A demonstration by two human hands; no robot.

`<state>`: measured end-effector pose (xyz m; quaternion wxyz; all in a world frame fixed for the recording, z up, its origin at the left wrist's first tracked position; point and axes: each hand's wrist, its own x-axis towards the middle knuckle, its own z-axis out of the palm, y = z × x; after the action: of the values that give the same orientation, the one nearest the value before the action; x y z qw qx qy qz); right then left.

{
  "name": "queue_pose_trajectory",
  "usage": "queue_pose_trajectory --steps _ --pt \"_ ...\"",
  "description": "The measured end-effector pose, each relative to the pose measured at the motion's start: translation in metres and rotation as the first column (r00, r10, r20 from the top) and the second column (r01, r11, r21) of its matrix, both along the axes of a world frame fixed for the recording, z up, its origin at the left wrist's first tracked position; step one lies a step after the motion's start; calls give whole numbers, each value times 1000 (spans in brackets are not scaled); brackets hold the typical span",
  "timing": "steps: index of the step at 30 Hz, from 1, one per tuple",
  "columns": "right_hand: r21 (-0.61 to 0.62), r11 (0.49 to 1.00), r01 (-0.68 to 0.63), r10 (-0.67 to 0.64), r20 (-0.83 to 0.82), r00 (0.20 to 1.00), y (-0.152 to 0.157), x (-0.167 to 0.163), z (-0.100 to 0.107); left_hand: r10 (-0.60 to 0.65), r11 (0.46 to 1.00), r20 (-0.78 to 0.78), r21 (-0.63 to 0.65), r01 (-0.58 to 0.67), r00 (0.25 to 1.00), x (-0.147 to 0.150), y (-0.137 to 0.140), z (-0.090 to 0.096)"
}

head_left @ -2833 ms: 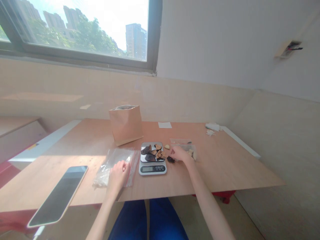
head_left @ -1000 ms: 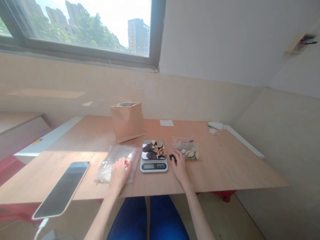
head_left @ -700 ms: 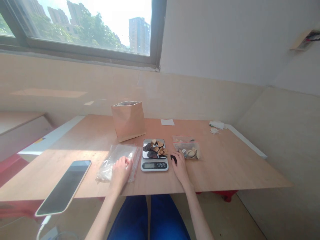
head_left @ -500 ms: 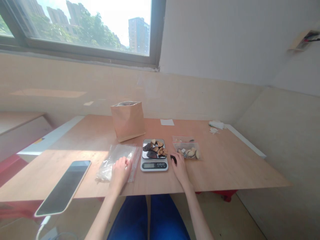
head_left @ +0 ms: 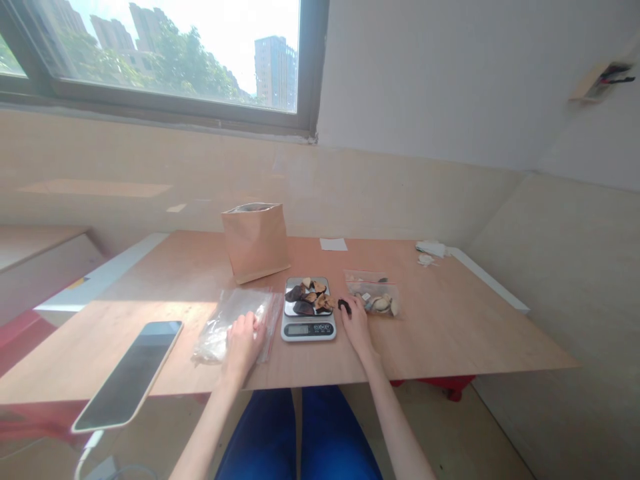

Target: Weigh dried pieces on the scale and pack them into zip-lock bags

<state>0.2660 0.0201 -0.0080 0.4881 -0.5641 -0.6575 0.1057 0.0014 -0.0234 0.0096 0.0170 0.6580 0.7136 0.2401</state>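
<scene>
My right hand point(head_left: 357, 325) is closed on a dark dried slice point(head_left: 344, 306) just right of the kitchen scale point(head_left: 309, 331). Several brown and blackish dried slices point(head_left: 311, 298) are heaped on the scale's metal plate. To the left, my left hand point(head_left: 243, 341) rests on a stack of clear zip bags point(head_left: 215, 333), its fingers curled in. Whether those fingers grip anything is hidden. Past my right hand lies a filled zip bag point(head_left: 383, 304) with pale slices and a small white packet, partly over another red-edged bag point(head_left: 364, 275).
A brown paper pouch point(head_left: 256, 243) stands behind the scale, its top open. On the front left, a phone point(head_left: 131, 375) on a white cable overhangs the table edge. A white card point(head_left: 333, 245) and crumpled white pieces point(head_left: 431, 251) lie at the back.
My right hand has shifted slightly away from me, with the dark slice lifted and turned in its fingers. My left hand has barely moved on the bags.
</scene>
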Motion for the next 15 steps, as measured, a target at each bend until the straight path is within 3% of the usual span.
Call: queue_pose_trajectory --steps 7,9,12,15 --pt "62 985 160 -147 -176 973 -59 -31 17 -13 999 85 39 10 996 0 -6 13" --pt "35 997 74 -65 -213 975 -79 -52 27 18 995 169 91 -34 985 2 -10 20" --pt "-57 983 -173 151 -278 949 -95 -88 45 -4 985 355 164 -58 935 11 -21 33" --pt "-145 941 -307 236 -370 898 -95 -116 63 -155 985 473 136 102 867 24 -35 47"
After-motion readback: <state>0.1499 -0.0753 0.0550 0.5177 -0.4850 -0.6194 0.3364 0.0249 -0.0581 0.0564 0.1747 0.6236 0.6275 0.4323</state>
